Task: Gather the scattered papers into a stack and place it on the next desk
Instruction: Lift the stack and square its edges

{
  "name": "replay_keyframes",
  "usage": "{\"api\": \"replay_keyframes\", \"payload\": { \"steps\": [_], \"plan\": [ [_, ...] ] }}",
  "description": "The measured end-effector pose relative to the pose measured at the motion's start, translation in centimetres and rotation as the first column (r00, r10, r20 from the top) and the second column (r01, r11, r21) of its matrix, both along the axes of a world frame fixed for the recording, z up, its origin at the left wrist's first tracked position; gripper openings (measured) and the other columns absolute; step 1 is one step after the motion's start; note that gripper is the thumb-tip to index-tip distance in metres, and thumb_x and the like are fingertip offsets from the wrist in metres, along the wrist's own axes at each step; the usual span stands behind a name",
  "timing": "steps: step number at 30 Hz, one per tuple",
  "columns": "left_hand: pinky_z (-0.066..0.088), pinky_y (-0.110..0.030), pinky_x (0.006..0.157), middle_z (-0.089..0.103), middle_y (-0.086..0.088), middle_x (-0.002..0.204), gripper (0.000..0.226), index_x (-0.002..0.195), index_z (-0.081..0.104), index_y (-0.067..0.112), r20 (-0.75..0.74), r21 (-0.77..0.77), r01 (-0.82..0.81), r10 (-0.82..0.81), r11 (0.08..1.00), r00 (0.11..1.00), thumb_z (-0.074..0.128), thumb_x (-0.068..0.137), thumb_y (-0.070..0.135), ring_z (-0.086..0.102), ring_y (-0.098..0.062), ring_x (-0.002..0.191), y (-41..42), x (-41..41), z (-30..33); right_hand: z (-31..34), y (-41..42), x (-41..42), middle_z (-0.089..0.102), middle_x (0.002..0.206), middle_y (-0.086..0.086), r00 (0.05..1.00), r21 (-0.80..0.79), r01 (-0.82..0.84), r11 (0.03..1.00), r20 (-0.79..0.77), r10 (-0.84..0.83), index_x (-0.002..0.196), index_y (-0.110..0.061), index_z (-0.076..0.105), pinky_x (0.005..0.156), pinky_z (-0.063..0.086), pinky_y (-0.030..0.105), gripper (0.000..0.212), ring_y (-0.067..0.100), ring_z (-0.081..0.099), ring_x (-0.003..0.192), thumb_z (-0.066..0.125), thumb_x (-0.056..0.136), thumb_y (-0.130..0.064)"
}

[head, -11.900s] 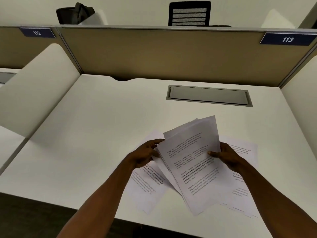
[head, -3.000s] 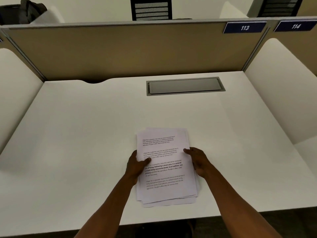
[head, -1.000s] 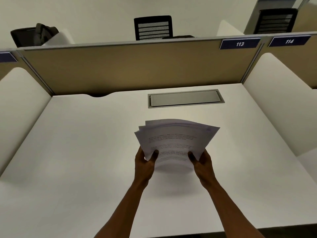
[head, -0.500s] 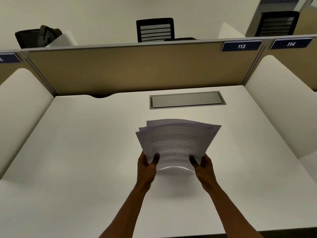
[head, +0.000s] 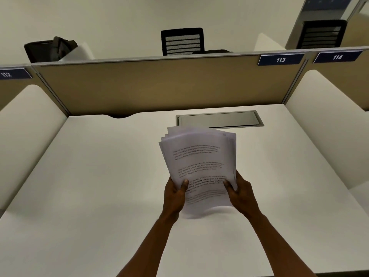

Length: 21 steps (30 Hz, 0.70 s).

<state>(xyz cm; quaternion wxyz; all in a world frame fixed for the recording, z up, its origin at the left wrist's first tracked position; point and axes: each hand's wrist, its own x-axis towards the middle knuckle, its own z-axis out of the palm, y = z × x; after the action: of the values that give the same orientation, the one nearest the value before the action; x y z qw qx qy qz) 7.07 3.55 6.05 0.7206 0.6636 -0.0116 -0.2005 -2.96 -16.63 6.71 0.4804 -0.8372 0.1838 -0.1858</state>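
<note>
A stack of printed white papers [head: 199, 160] stands almost upright above the middle of the white desk [head: 95, 176], its lower edge close to the desktop. My left hand [head: 174, 193] grips its lower left side with the thumb on the front page. My right hand [head: 240, 193] holds the lower right side the same way. The sheets are roughly aligned, with top corners fanned a little. No loose sheets lie on the desk.
A grey cable hatch [head: 219, 120] sits at the back of the desk below the tan partition [head: 159, 86] labelled 113. White side dividers [head: 323, 120] separate the neighbouring desks 112 at left and 114 at right. Black chairs [head: 182, 41] stand beyond.
The stack, which lay flat on the desk three seconds ago, has been lifted by both hands and tipped more upright; its sheets are less fanned than half a second ago.
</note>
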Motion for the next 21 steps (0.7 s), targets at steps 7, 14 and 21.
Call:
{"api": "replay_keyframes", "payload": {
  "steps": [7, 14, 21],
  "plan": [
    [0.051, -0.034, 0.095, 0.054, -0.006, 0.141, 0.071, 0.143, 0.037, 0.032, 0.016, 0.239, -0.089, 0.087, 0.967, 0.996, 0.077, 0.085, 0.035, 0.058, -0.022, 0.123, 1.8, 0.8, 1.5, 4.6, -2.1, 1.0, 0.071, 0.095, -0.003, 0.982, -0.14, -0.19, 0.972, -0.053, 0.184, 0.114, -0.017, 0.06, 0.065, 0.051, 0.017, 0.019, 0.007, 0.066, 0.079, 0.057, 0.095, -0.013],
    [0.022, -0.028, 0.119, 0.045, 0.005, 0.155, 0.099, 0.151, 0.04, 0.026, 0.673, 0.574, -0.15, -0.36, 0.805, 0.646, 0.083, 0.068, 0.058, 0.026, -0.014, 0.152, 5.5, 6.7, 12.4, 7.6, -3.1, 1.9, 0.07, 0.101, 0.0, 0.915, -0.185, -0.376, 0.908, -0.23, 0.332, 0.116, -0.014, 0.062, 0.072, 0.049, 0.02, 0.022, 0.013, 0.065, 0.084, 0.058, 0.095, -0.009],
    [0.06, -0.047, 0.089, 0.071, -0.004, 0.113, 0.065, 0.118, 0.067, 0.02, 0.269, 0.731, 0.313, -0.678, 0.606, 0.684, 0.087, 0.062, 0.045, 0.068, -0.024, 0.098, 5.1, 8.8, 15.5, 11.1, -2.1, 3.3, 0.07, 0.105, 0.002, 0.825, -0.182, -0.535, 0.825, -0.32, 0.465, 0.114, -0.019, 0.062, 0.079, 0.051, 0.026, 0.022, 0.019, 0.066, 0.093, 0.056, 0.095, -0.01]
  ]
}}
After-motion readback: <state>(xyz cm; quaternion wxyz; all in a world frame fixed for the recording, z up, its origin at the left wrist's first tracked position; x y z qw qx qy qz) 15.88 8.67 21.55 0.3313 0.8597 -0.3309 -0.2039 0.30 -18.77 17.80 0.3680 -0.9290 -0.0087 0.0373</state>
